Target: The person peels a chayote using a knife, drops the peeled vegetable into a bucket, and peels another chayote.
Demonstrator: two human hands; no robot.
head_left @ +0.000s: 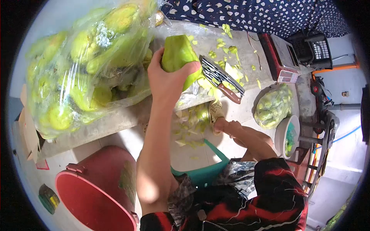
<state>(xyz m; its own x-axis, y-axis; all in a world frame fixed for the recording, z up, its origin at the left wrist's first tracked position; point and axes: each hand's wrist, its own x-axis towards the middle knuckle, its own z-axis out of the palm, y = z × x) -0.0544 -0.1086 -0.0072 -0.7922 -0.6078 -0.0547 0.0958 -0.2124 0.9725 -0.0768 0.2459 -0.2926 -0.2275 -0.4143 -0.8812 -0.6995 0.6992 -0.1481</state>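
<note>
1. Slab [246,42] ahead, cloth [246,15] along its far side.
2. Big bag [88,65] on slab, left.
3. Fruit [177,54] in left hand [169,75], over slab, just right of big bag.
4. Knife [230,93] right of fruit, among peels [231,71].
5. Scale [283,57] at slab's right end, basket [322,50] right of it.
6. Small bag [273,106] nearer than scale; pail [280,134] to its right, nearer.
7. Tub [96,165] on floor, near left.
8. Floor scraps [192,119] between slab and stool [223,163].
</note>
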